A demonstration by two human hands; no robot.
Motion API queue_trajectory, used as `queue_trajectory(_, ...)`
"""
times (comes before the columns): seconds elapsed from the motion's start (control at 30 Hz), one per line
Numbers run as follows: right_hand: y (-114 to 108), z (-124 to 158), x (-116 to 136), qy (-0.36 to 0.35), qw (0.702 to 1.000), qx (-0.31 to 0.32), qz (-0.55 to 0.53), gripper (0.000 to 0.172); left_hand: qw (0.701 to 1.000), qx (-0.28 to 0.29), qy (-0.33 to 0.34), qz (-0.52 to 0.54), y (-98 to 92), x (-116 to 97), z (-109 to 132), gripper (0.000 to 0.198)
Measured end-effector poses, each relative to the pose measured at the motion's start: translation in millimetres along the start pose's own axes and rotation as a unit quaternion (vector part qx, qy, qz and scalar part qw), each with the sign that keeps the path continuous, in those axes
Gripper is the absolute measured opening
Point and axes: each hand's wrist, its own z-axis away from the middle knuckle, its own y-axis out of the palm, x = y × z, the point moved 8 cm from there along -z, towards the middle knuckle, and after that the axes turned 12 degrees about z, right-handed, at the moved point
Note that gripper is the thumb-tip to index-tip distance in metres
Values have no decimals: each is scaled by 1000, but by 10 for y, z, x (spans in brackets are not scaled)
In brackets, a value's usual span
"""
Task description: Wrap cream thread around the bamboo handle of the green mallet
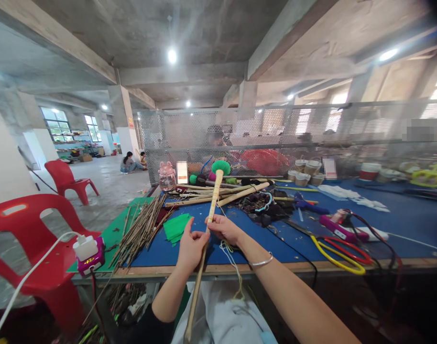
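Observation:
A long wooden stick (pixel 195 306) slants up from my lap over the table edge, topped by a round green head (pixel 221 166). Pale yellow cord or strip (pixel 214 200) is wound around its upper part. My left hand (pixel 194 246) is closed on the stick below the winding, with its index finger raised. Just above it, my right hand (pixel 224 230) pinches the stick at the winding's lower end. Loose pale yarn (pixel 236 270) hangs beneath my right hand toward my lap. Whether the right fingers also grip the yarn is hidden.
Thin twigs (pixel 141 229) and folded green cloth (pixel 177 228) lie at left on the blue table. Thicker sticks (pixel 240 193) and dark scraps (pixel 263 208) lie behind. Scissors with yellow handles (pixel 335 258) are at right. A mesh screen (pixel 300 124) stands at the back.

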Motion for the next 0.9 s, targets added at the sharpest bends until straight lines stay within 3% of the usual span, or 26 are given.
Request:
queue_trajectory(0.17, 24, 8, -25, 21, 999, 11, -22, 37, 999, 23, -36, 30, 36, 21, 26, 89)
queue_trajectory(0.27, 40, 0, 3, 5, 1000, 6, -22, 36, 1000, 11, 11, -24, 34, -12, 44, 77)
queue_trajectory(0.43, 25, 19, 69, -9, 1000, -24, -5, 37, 991, -16, 85, -100, 10, -77, 65, 77)
queue_trajectory(0.63, 72, 32, 69, 10, 1000, 9, -24, 36, 1000, -15, 6, -14, 13, -31, 64, 80)
queue_trajectory(0.73, 101, 24, 73, 9, 1000, 20, -2, 34, 1000, 12, -21, 3, 68, -17, 93, 76)
queue_trajectory(0.8, 101, 23, 76, 10, 1000, 14, 9, 34, 999, 28, -12, -10, 91, -19, 100, 69)
queue_trajectory(0.9, 70, 26, 63, 15, 1000, -5, 7, 35, 999, 6, 29, -24, 41, -47, 69, 58)
